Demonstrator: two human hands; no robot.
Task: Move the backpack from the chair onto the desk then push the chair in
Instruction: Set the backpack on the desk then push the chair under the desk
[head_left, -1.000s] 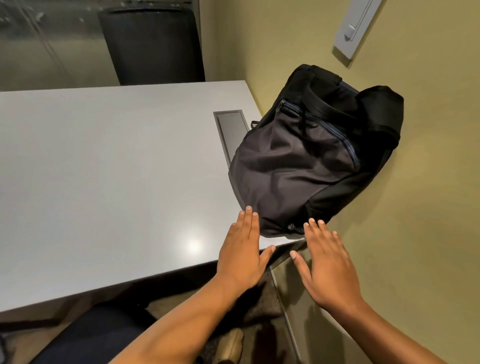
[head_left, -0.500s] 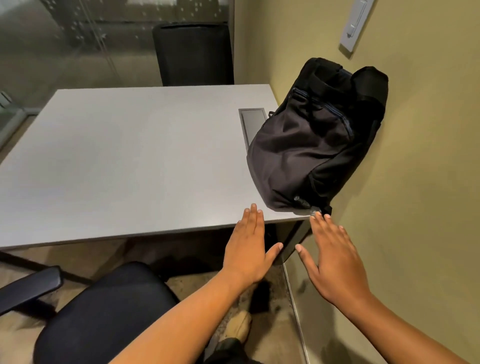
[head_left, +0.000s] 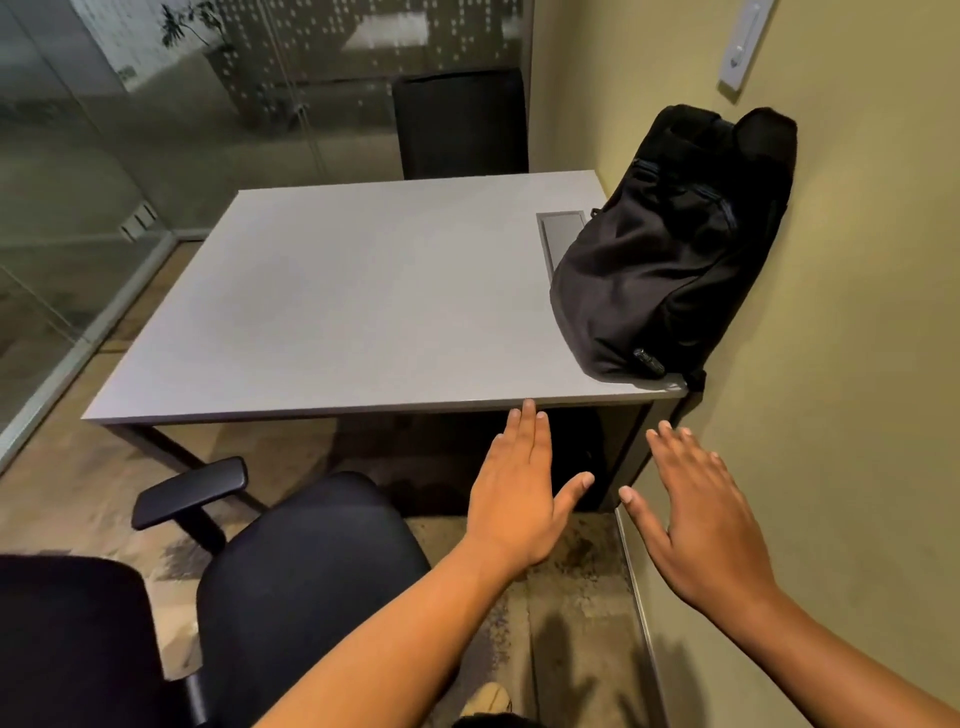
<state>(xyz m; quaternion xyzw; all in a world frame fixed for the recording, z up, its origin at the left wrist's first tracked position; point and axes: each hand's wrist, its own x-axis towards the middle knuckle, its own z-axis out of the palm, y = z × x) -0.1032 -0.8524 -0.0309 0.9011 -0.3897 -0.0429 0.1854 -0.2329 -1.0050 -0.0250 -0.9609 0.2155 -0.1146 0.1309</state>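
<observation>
The black backpack (head_left: 670, 260) stands on the grey desk (head_left: 337, 301) at its near right corner, leaning on the wall. My left hand (head_left: 519, 488) hovers flat and empty just below the desk's front edge, fingers apart. My right hand (head_left: 696, 514) is open too, beside the wall, holding nothing. The black office chair (head_left: 306, 587) sits pulled out from the desk at the lower left, its seat under my left forearm, one armrest (head_left: 189, 491) visible and its backrest (head_left: 67, 639) at the frame's corner.
A second black chair (head_left: 460, 124) stands behind the desk's far side. Glass partitions (head_left: 78, 218) run along the left. The yellow wall (head_left: 852, 364) closes the right side, with a white switch plate (head_left: 743, 47). A cable hatch (head_left: 561, 234) is set in the desktop.
The view has pulled back from the desk. Both hands have drawn away from the backpack, past the desk edge, and the pulled-out chair has come into sight.
</observation>
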